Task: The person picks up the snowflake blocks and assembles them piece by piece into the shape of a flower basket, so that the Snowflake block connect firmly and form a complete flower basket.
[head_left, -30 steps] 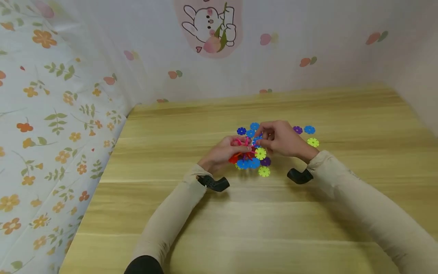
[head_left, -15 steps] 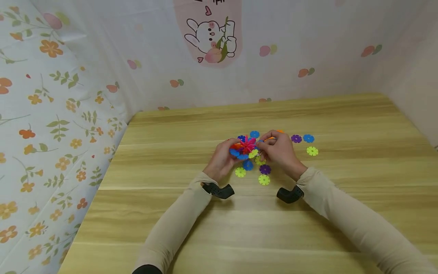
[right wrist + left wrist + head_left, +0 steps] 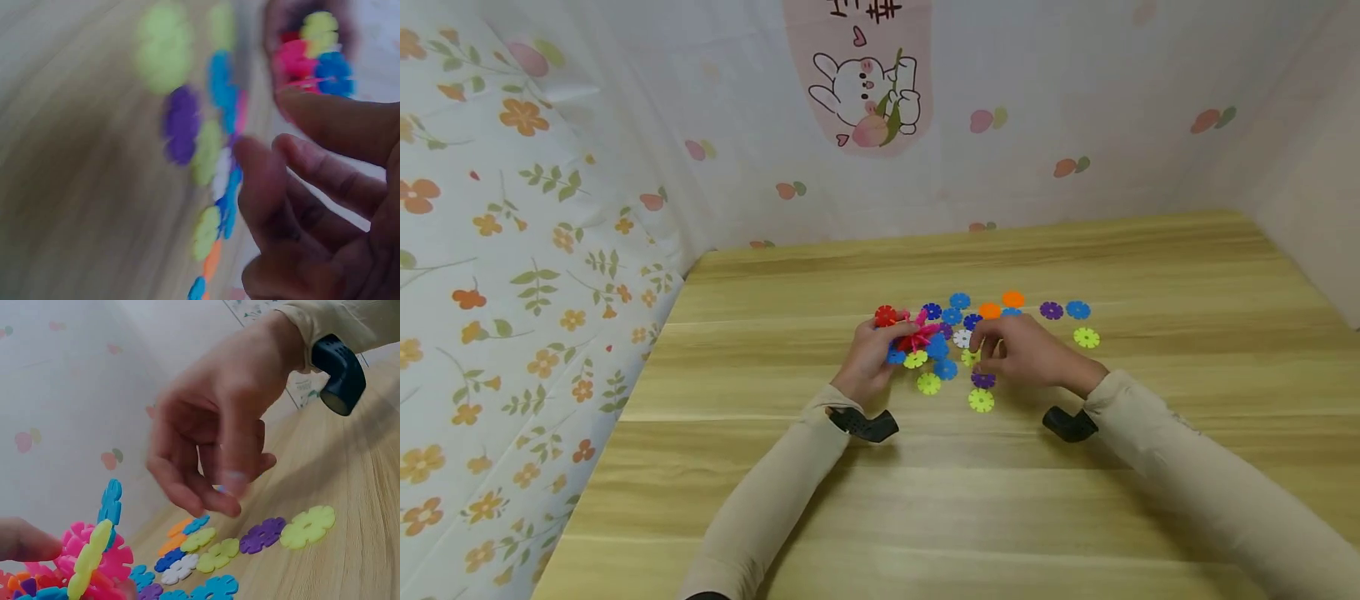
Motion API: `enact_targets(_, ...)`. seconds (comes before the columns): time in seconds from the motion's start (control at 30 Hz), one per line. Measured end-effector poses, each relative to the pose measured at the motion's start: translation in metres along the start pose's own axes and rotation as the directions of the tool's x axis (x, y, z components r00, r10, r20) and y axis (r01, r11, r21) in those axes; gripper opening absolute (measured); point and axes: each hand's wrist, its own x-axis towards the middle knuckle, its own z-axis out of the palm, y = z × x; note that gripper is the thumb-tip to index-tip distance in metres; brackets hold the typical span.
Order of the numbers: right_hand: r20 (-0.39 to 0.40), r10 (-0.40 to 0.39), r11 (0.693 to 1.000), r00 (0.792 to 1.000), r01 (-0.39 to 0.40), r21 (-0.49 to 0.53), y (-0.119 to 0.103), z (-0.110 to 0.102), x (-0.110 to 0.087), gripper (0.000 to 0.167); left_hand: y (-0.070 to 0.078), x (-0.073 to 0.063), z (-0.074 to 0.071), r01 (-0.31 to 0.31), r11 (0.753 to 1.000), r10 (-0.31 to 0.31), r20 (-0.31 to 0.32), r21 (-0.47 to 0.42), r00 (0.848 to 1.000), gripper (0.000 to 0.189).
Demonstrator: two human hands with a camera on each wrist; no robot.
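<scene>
My left hand [image 3: 865,365] grips a cluster of interlocking plastic snowflake discs [image 3: 917,338], mostly pink and red with blue and yellow ones slotted in. In the left wrist view a yellow disc [image 3: 89,559] and a blue disc [image 3: 110,503] stick up from the pink part. To the right, my right hand [image 3: 1030,350] hovers over loose discs, fingers loosely bent and thumb apart, with nothing visible between them. Beneath and beside it lie a white disc [image 3: 962,338], a purple disc [image 3: 982,380] and a yellow-green disc [image 3: 981,401]. My left fingers partly hide the cluster.
More loose discs lie flat behind the hands, among them an orange disc [image 3: 1012,298] and a dark blue disc [image 3: 932,311]. Farther right are a purple disc [image 3: 1052,310] and a yellow-green disc [image 3: 1086,337]. A patterned curtain [image 3: 1037,117] hangs behind the wooden table [image 3: 962,508].
Both hands were together at the cluster; now they are apart. The left hand has shifted left with the cluster, which has turned. The right hand has drawn away rightward, its fingers off the cluster.
</scene>
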Motion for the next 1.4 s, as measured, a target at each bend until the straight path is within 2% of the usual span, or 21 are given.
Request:
enact_targets(0.07,0.008,-0.053,0.983,0.999,0.054,-0.174,0.003,0.002,-0.003,0.014,0.001,-0.002,-0.002,0.005,1.000,-0.005,0.024,0.014,1.000,0.043)
enact_targets(0.13,0.010,-0.071,0.958,0.997,0.071,-0.279,0.005,0.007,-0.005,0.016,0.001,-0.003,-0.002,0.011,1.000,-0.011,0.049,0.012,0.999,0.046)
enact_targets(0.23,0.008,-0.079,0.936,0.997,0.077,-0.343,0.007,0.015,-0.006,0.020,0.001,-0.004,0.000,0.020,1.000,-0.020,0.066,0.005,0.998,0.044)
enact_targets(0.33,-0.004,-0.067,0.937,0.998,0.062,-0.343,0.008,0.018,-0.004,0.022,0.000,-0.004,0.002,0.010,1.000,-0.011,0.072,0.012,0.997,0.038)
enact_targets(0.47,0.013,-0.040,0.960,0.999,0.042,-0.277,0.011,0.015,-0.001,0.026,-0.001,-0.005,0.005,0.013,0.999,-0.017,0.077,0.051,0.997,0.038)
enact_targets(0.57,0.042,-0.022,0.978,0.999,0.031,-0.205,0.015,0.012,0.000,0.022,-0.002,-0.007,0.007,0.033,0.997,-0.039,0.088,0.068,0.995,0.039)
enact_targets(0.7,0.052,-0.030,0.991,0.998,0.036,-0.130,0.020,0.008,-0.002,0.011,-0.004,-0.007,0.007,0.042,0.997,-0.050,0.115,0.063,0.992,0.028)
enact_targets(0.77,0.039,-0.037,0.993,0.999,0.041,-0.114,0.021,0.005,-0.003,0.012,-0.004,-0.007,0.007,0.043,0.997,-0.050,0.128,0.059,0.991,0.021)
enact_targets(0.9,-0.001,-0.026,0.997,1.000,0.026,-0.079,0.018,-0.003,-0.002,0.009,-0.002,-0.006,0.008,0.043,0.997,-0.051,0.141,0.056,0.989,0.019)
enact_targets(1.07,-0.063,0.027,0.998,0.998,-0.024,0.051,0.010,-0.006,-0.001,0.004,-0.003,-0.007,0.007,0.053,0.996,-0.062,0.141,0.065,0.988,0.017)
enact_targets(1.3,-0.204,0.060,0.981,0.977,-0.020,0.194,-0.002,-0.005,0.005,0.011,-0.004,-0.005,0.009,0.047,0.997,-0.057,0.155,0.066,0.986,0.011)
enact_targets(1.4,-0.234,0.062,0.975,0.970,-0.009,0.222,-0.005,-0.003,0.006,0.014,-0.005,-0.006,0.010,0.055,0.996,-0.067,0.160,0.075,0.985,0.008)
